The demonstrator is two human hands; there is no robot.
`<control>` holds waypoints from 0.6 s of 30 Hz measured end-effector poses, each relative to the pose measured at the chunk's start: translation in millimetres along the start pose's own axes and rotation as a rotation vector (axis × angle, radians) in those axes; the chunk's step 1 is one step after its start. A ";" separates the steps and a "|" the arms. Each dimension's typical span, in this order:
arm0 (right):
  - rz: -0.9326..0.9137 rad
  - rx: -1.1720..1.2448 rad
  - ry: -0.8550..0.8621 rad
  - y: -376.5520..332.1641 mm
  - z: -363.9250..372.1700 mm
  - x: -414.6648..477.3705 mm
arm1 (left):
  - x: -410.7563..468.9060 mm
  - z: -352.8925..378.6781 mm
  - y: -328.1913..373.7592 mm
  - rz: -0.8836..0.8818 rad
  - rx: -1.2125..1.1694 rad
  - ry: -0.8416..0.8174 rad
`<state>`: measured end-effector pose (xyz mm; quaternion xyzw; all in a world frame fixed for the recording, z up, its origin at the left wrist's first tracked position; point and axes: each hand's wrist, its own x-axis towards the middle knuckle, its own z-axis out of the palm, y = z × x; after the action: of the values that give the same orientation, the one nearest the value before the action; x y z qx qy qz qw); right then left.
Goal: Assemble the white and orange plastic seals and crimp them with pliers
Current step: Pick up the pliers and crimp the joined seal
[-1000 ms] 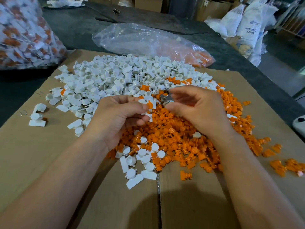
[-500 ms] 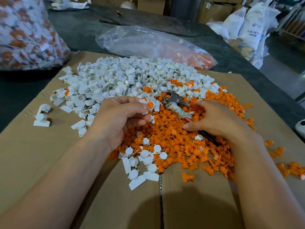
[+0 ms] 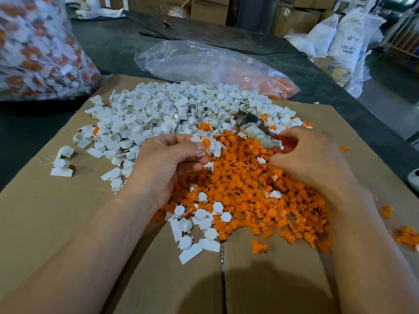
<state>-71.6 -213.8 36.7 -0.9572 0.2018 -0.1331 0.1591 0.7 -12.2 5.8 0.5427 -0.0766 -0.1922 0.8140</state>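
Left hand [image 3: 166, 164] pinching seal [image 3: 205, 142], right hand [image 3: 310, 159] gripping pliers [image 3: 251, 129]

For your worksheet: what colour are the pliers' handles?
Red, on the grey metal pliers; head view.

a: left hand [image 3: 163, 164], status?
b: it is pinching a white and orange seal [image 3: 205, 143] at its fingertips, over the orange pile [image 3: 249, 196].
a: right hand [image 3: 310, 159]?
b: it is gripping the pliers [image 3: 251, 128] by the red handles, with the head pointing toward the white pile [image 3: 163, 109]. everything is sitting on cardboard [image 3: 68, 211].
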 end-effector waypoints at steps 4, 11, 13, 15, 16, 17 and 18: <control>-0.075 0.012 0.078 -5.4 2.8 -0.2 | 1.0 1.4 -2.2 0.076 -0.031 0.031; -0.264 -0.136 0.165 -15.6 11.5 -6.8 | 0.5 1.6 -3.8 0.218 -0.039 0.071; -0.296 -0.183 0.169 -20.0 13.7 -9.4 | 0.8 1.5 -4.1 0.239 -0.028 0.077; -0.324 -0.180 0.173 -25.3 15.6 -10.7 | 1.2 1.6 -4.6 0.255 -0.019 0.080; -0.332 -0.167 0.169 -27.4 16.7 -11.1 | 1.2 1.7 -4.6 0.263 -0.017 0.080; -0.332 -0.146 0.155 -28.9 17.6 -11.5 | 1.0 1.9 -4.7 0.271 -0.018 0.080; -0.328 -0.122 0.134 -29.9 18.6 -12.3 | 0.9 2.2 -4.8 0.281 -0.019 0.080</control>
<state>-66.3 -177.9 28.1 -0.9741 0.0611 -0.2083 0.0632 -0.3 -16.1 2.2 0.5260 -0.1173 -0.0555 0.8405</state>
